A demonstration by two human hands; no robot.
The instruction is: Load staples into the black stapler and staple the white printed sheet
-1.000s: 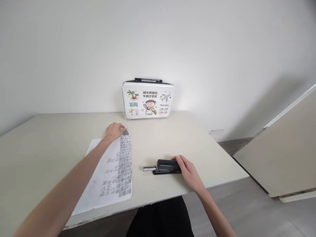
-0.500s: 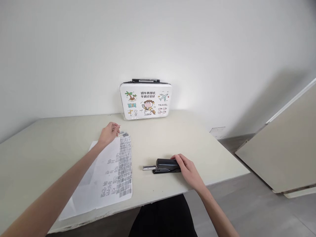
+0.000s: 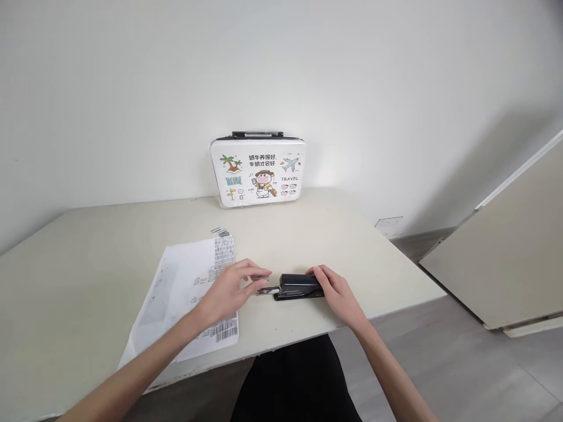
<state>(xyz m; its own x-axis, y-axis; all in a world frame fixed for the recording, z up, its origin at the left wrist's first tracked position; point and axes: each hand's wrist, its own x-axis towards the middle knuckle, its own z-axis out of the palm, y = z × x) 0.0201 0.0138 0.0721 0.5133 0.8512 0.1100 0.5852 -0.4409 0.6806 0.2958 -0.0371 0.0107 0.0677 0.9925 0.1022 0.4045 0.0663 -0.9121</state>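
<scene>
A black stapler (image 3: pixel 301 285) lies on the table, its metal staple tray (image 3: pixel 269 291) sticking out to the left. Around the stapler's rear end, my right hand (image 3: pixel 335 291) is closed. My left hand (image 3: pixel 235 288) pinches a small strip of staples (image 3: pixel 262 278) between thumb and fingers, just above the pulled-out tray. Below and left of that hand lie printed sheets of paper (image 3: pixel 176 275), with barcode-like marks along their right side. Several more staple strips (image 3: pixel 220 231) rest beyond the top edge of the sheets.
A white case with cartoon prints (image 3: pixel 258 173) and a black handle stands against the wall at the back of the pale table (image 3: pixel 109 234). The table's front edge runs close to my lap (image 3: pixel 294 381). A pale panel (image 3: pixel 505 252) stands on the floor to the right.
My left hand has moved from the staple strips at the back toward me and right, to the stapler's tray, carrying a strip. My right hand has stayed on the stapler.
</scene>
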